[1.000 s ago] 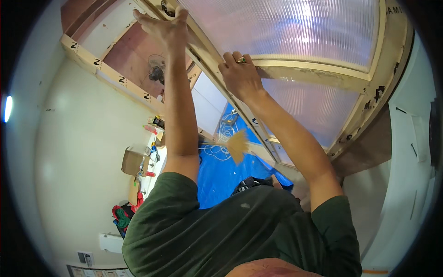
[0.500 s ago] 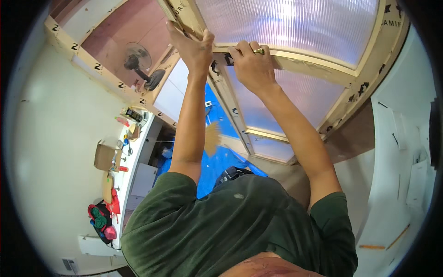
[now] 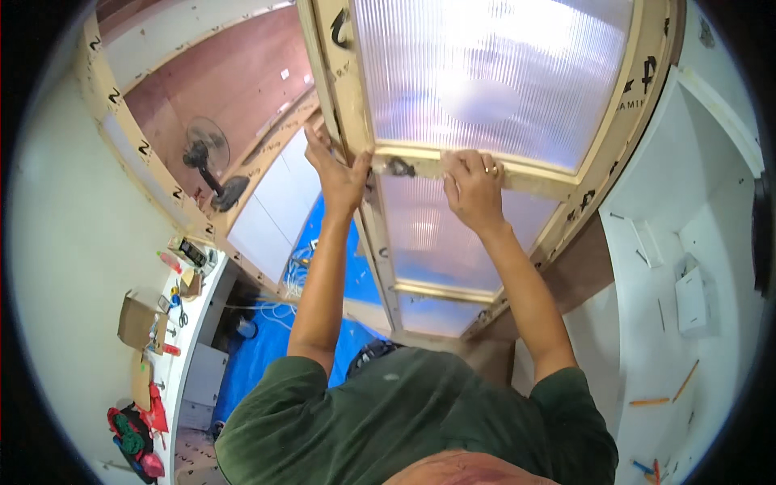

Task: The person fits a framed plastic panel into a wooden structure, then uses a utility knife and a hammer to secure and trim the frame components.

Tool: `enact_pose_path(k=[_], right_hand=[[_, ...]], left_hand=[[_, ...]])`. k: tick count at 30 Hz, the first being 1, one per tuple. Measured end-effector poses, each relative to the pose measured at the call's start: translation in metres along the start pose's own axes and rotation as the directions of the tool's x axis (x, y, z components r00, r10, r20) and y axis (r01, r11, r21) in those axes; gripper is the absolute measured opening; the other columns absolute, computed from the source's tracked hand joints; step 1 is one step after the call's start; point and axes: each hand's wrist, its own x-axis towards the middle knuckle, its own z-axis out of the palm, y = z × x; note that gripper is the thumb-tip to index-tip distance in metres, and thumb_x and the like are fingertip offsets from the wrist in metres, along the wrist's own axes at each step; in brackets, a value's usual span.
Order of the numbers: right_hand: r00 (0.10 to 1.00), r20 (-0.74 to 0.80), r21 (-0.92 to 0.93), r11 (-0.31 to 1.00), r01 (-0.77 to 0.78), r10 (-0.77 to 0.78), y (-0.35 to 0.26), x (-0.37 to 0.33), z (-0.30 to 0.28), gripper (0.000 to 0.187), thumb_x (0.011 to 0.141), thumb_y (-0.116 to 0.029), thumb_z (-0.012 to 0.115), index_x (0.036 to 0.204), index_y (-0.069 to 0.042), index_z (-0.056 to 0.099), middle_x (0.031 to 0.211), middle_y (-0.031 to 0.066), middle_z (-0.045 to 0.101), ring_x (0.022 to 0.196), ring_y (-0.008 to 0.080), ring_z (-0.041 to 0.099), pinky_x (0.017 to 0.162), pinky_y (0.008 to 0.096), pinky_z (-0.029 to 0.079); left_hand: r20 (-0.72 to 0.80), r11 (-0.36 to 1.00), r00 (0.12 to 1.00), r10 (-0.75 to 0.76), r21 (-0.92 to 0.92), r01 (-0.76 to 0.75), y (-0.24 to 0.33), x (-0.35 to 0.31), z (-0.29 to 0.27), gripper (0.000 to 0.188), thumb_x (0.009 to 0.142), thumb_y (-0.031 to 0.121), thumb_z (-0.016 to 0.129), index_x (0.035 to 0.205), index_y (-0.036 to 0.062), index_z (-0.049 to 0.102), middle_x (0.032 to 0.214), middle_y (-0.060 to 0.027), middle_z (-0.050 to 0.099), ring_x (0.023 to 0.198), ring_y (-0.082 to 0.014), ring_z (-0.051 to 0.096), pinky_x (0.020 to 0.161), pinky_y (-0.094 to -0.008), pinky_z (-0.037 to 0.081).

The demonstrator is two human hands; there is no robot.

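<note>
A: Where is the door found, and how is it turned?

B: The tall pale-wood door [image 3: 517,121] with ribbed translucent panels is seen upright, directly in front of the person. Its long axis is directed from the upper border of the view down toward the floor, and its near face is turned to the person.

A: How is the left hand posed?

B: The bare left hand [image 3: 343,182] is raised to the door's left edge, its forearm extended steeply upward. Thumb and fingers are spread wide, and the edge is held between them, the thumb being laid on the near side.

A: And the right?

B: The bare right hand [image 3: 477,190], with a ring worn on one finger, is placed at the door's pale wooden cross rail [image 3: 537,182]. The fingers are curled and the forearm is slanted up and leftward. Whether anything is gripped cannot be told.

A: What is seen around the door?

B: Left of it, a dark round-headed table fan [image 3: 204,153] is stood; at its lower left, a bright blue floor sheet [image 3: 257,347] is spread.
</note>
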Motion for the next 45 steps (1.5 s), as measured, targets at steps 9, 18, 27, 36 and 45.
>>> enact_pose_path(k=[9,18,27,36,45], right_hand=[[0.998,0.034,0.166,0.984,-0.056,0.051,-0.033,0.012,0.025,0.036,0.087,-0.017,0.073,0.122,-0.009,0.073,0.112,0.0087,0.064,0.107,0.0306,0.059,0.094,0.0452,0.044],[0.982,0.176,-0.005,0.997,0.07,-0.068,-0.069,0.039,0.053,0.033,0.086,-0.019,0.075,0.119,-0.013,0.073,0.116,0.0012,0.062,0.109,0.0245,0.056,0.094,0.0447,0.04],[0.964,0.261,-0.137,0.986,0.097,-0.059,-0.075,0.044,0.052,0.037,0.083,-0.014,0.071,0.12,-0.017,0.073,0.116,0.0009,0.063,0.11,0.0244,0.058,0.094,0.0456,0.041],[1.0,0.02,-0.061,0.998,0.001,0.001,0.005,-0.007,-0.01,0.025,0.092,-0.023,0.073,0.115,-0.014,0.077,0.103,0.0071,0.068,0.099,0.0297,0.065,0.089,0.0439,0.05],[0.966,-0.16,-0.119,0.968,-0.221,0.201,0.083,-0.04,-0.092,0.008,0.089,-0.012,0.077,0.094,-0.005,0.077,0.084,0.0088,0.064,0.084,0.0282,0.06,0.078,0.0401,0.047]], left_hand=[[0.142,0.997,0.988,-0.065,-0.033,0.071,-0.057,-0.069,-0.037,0.043,0.092,0.011,0.071,0.132,0.0004,0.061,0.11,-0.016,0.067,0.095,-0.0257,0.066,0.087,-0.0389,0.053],[0.429,0.986,0.897,-0.106,-0.07,0.15,-0.078,-0.099,-0.037,0.024,0.103,0.019,0.067,0.115,-0.001,0.073,0.099,-0.0148,0.074,0.09,-0.0219,0.071,0.083,-0.0329,0.055],[0.418,0.975,0.909,-0.007,-0.2,0.1,-0.066,-0.096,-0.034,0.033,0.094,0.006,0.072,0.127,-0.0002,0.068,0.114,-0.0144,0.069,0.09,-0.0217,0.067,0.082,-0.0331,0.056],[0.614,0.965,0.744,0.263,-0.185,-0.188,0.011,-0.026,-0.019,0.055,0.092,0.007,0.075,0.144,0.0097,0.06,0.149,-0.015,0.056,0.098,-0.024,0.066,0.079,-0.0338,0.057],[0.496,0.873,0.75,0.438,-0.036,-0.486,0.028,-0.019,0.007,0.019,0.087,0.008,0.065,0.107,0.0083,0.067,0.099,-0.0103,0.072,0.084,-0.0335,0.067,0.079,-0.0468,0.054]])
